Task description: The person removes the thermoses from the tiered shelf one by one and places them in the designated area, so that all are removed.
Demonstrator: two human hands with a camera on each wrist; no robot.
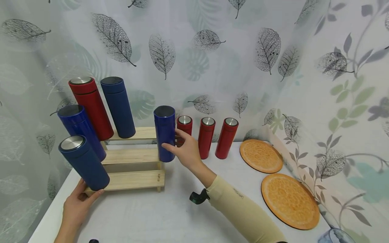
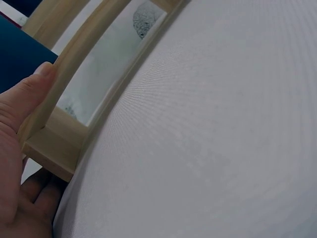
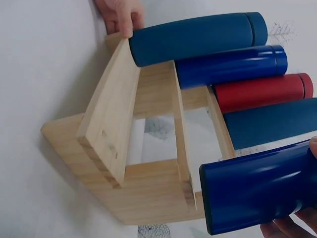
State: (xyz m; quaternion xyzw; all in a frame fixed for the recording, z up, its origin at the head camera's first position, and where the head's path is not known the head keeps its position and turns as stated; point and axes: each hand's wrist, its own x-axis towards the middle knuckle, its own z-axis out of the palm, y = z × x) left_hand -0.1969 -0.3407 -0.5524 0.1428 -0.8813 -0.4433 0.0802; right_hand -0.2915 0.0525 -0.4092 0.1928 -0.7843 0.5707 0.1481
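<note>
My right hand (image 1: 188, 151) grips a glossy blue thermos flask (image 1: 165, 131), which is upright by the right end of a three-step wooden rack (image 1: 133, 180). In the right wrist view this flask's base (image 3: 206, 201) appears apart from the steps. At the rack's front left corner, my left hand (image 1: 74, 204) holds the lowest step, thumb on its edge, other fingers partly hidden below. A matte dark blue flask (image 1: 86, 165) stands on that step beside the thumb. Another glossy blue flask (image 1: 83, 130) occupies the middle step. On the top step are a red flask (image 1: 94, 109) and a matte blue one (image 1: 119, 108).
Three red flasks (image 1: 207, 140) stand on the white table (image 1: 146, 216) right of the rack, one partly behind my right hand. Two round, bread-patterned mats (image 1: 290, 201) lie farther right. A glass-like vessel (image 1: 335, 235) shows at the lower right. Leaf-patterned curtains (image 1: 188, 67) enclose the table.
</note>
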